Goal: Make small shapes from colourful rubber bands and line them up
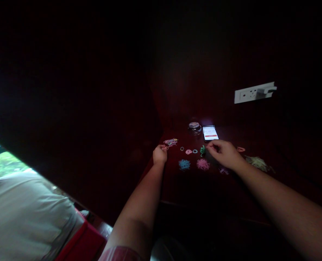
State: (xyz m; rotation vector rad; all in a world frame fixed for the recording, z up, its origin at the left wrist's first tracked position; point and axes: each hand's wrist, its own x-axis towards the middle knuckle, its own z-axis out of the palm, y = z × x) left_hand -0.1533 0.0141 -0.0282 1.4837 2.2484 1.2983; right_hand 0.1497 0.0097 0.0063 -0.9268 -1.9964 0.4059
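Observation:
My left hand (160, 154) is closed in a pinch, with a small orange-pink elastic band (166, 148) at its fingertips. Just beyond it lies a mixed pile of coloured elastic bands (171, 142). My right hand (224, 152) has thumb and fingers pressed together beside a small heap of green bands (202, 150); whatever is between them is too small to make out. Between the hands lie a green ring (182, 149), pink rings (188, 152) and a light blue ring (195, 151). Nearer me are a blue pile (184, 165), a pink pile (203, 164) and a purple pile (223, 170).
A lit phone (210, 133) and a round clear container (195, 127) stand at the back of the dark table. Orange bands (241, 149) and a pale yellow-green pile (257, 163) lie right. A socket (254, 93) is on the wall. Another person's pale clothing (27, 214) shows at left.

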